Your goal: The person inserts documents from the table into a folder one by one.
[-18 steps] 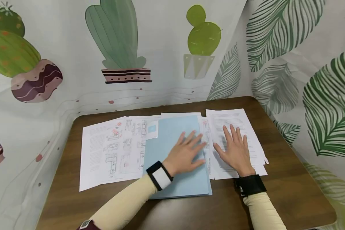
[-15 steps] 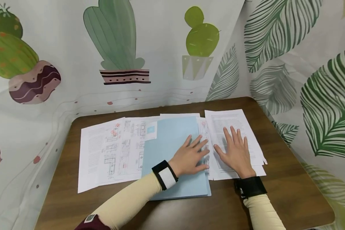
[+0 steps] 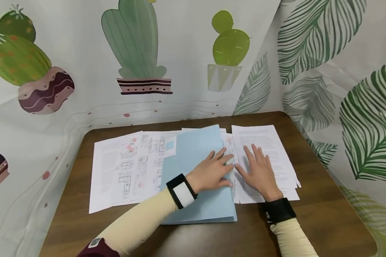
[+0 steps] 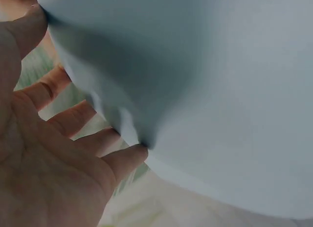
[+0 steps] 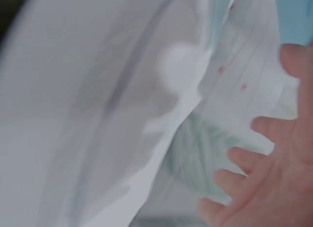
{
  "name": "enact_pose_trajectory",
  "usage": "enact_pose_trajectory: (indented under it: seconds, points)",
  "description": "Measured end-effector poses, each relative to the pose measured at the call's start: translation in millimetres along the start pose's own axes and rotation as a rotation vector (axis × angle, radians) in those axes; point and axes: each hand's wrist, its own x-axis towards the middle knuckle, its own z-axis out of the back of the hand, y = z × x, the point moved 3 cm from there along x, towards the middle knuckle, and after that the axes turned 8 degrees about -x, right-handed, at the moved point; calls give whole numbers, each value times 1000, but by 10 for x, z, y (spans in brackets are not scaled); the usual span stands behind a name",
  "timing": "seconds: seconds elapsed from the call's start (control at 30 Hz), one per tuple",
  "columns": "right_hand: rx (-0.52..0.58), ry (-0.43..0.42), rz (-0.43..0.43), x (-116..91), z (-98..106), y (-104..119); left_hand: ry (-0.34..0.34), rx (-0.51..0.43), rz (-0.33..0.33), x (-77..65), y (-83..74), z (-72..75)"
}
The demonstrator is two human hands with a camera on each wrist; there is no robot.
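Observation:
A light blue folder point(image 3: 194, 150) lies over several printed sheets in the middle of the table. My left hand point(image 3: 209, 174) reaches across it, fingers spread and slightly bent. In the left wrist view, the fingertips point(image 4: 139, 152) of the left hand point(image 4: 54, 144) touch the folder's edge point(image 4: 215, 114). My right hand point(image 3: 258, 175) is spread over the printed sheets point(image 3: 276, 160) to the folder's right. In the right wrist view, the right hand point(image 5: 274, 168) appears apart from the white paper point(image 5: 88, 114), its fingers loosely extended.
Sheets with drawings and red stamp marks point(image 3: 128, 171) lie to the folder's left. The brown wooden table point(image 3: 206, 239) has rounded corners. A hanging cloth point(image 3: 186, 46) printed with cacti and leaves surrounds its back and right.
My left hand has shifted right across the folder, its fingers reaching the right edge and bending a little. The folder's top right corner is higher. My right hand has moved slightly left.

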Motion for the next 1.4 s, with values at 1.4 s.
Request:
enact_pose_trajectory:
  seconds: [1.4]
  points:
    - [30,316,283,11,-365,878,-90,-342,822,-3305,1493,419]
